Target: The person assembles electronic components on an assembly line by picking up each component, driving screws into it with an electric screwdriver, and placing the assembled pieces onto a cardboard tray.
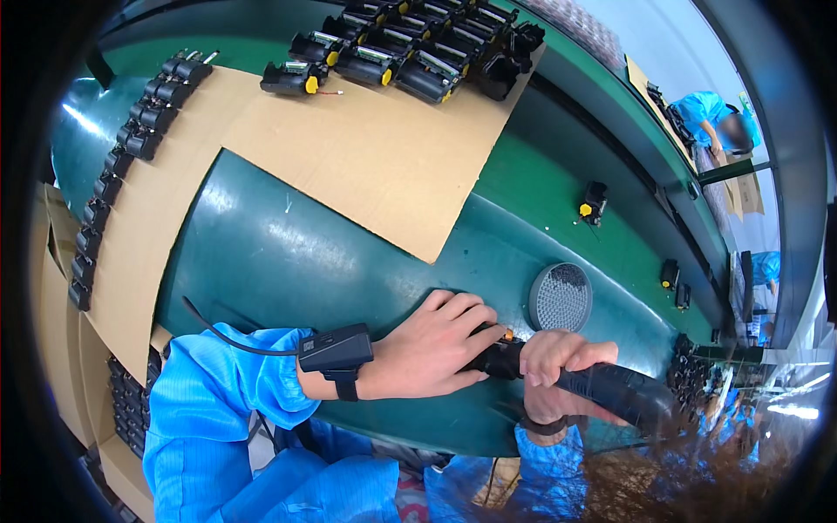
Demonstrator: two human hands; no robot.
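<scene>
My left hand (436, 344) rests over the green tabletop, its thumb and fingers closed around a small black plastic part (501, 359) with a bit of orange on top. Much of that part is hidden by the fingers. My right hand (562, 370) wraps around a thick black electric screwdriver (623, 392), which lies nearly level and meets the black part from the right. Its tip is hidden by the right hand and the part. Just beyond the hands stands a round grey dish (561, 301) with small dark screws gathered at its far side.
Brown cardboard (366, 166) covers the far table, bearing rows of black housings (427, 74) with yellow knobs. Smaller black units (139, 139) line the left strip. One housing (593, 202) sits alone at right. A co-worker (706, 118) is at the far right.
</scene>
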